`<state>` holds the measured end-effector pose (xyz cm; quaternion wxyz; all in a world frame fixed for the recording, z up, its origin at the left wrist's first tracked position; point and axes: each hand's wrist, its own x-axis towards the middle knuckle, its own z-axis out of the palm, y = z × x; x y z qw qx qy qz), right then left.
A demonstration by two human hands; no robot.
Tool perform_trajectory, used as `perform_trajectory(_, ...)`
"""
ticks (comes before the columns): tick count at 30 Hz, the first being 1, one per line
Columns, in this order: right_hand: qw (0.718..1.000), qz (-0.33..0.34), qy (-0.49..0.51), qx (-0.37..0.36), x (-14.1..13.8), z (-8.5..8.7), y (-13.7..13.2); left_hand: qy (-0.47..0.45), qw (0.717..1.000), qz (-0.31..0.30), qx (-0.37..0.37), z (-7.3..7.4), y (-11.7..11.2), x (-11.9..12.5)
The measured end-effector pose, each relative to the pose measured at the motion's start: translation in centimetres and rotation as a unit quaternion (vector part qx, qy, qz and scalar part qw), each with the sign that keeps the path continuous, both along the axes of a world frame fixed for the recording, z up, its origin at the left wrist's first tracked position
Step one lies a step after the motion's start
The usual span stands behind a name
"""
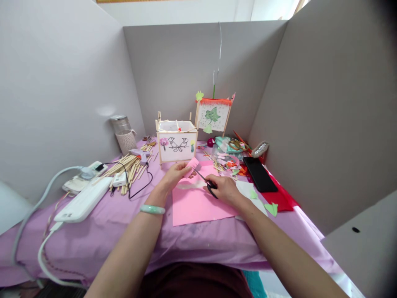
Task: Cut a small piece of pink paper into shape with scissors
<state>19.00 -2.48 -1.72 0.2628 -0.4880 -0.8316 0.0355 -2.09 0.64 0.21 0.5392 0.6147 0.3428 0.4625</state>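
My left hand (174, 173) pinches a small pink paper piece (191, 164) above a pink paper sheet (198, 203) on the purple tablecloth. My right hand (223, 188) grips black-handled scissors (205, 179), whose blades reach into the small pink piece. A green bangle (151, 209) sits on my left wrist. Just beyond my hands stands a square paper lantern (176, 142) with a wooden stick frame and drawings on its front.
A second lantern (213, 115) with a green leaf stands behind. Wooden sticks (130, 167) and a glue gun (140, 154) lie left, with a power strip (83, 173) and a white device (83, 200). Paper scraps (228, 161), a black phone (259, 174) and red paper (283, 198) lie right. Grey partitions enclose the table.
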Motion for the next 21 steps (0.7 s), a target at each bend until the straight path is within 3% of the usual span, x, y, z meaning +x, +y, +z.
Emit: perform_trajectory(21,1.000,-0.002,-0.014,0.003,-0.11,0.10,-0.03,0.017,1.000,-0.011,0.005,-0.11,0.05,-0.13)
